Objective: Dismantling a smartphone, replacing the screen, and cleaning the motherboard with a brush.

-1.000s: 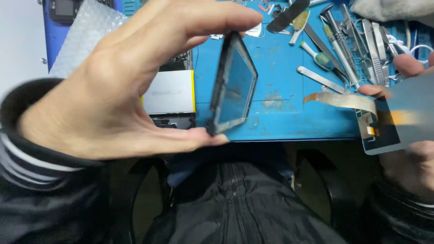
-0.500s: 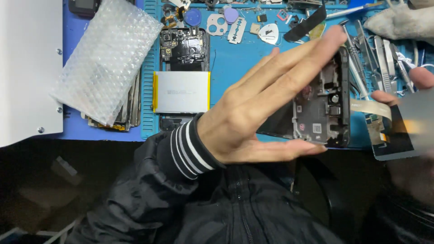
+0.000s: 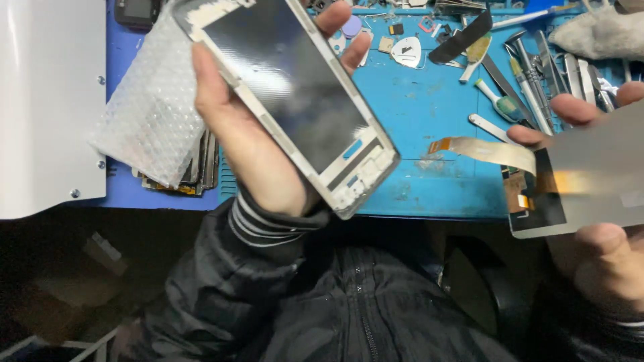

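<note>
Left hand [image 3: 258, 144] is up, palm toward the camera, wrapped around a phone frame [image 3: 295, 100]: the thumb runs up the near long edge and the fingers [image 3: 335, 17] hook over the far one, so the grip is closed on it. The frame's dark glass side faces up, and its long axis runs diagonally, from the top end up and away from the wrist to the bottom corner just right of the wrist.

Off to the right, well apart, the right hand [image 3: 604, 194] pinches a flat grey panel [image 3: 597, 171], thumb on the near edge, fingertips over the far edge. A tan flex ribbon [image 3: 486, 149] trails from the panel's left end and points back toward the frame (the gap between ribbon tip and frame corner is modest). So the panel lies to the right of the left hand, lying roughly level, with the frame tilted across from it.

Beyond both hands sits the blue mat [image 3: 416, 114], with a row of tools [image 3: 537, 74] behind the right hand. Left of the left hand there's bubble wrap [image 3: 151, 127] on a stack of parts, and further out a white box [image 3: 47, 107].
</note>
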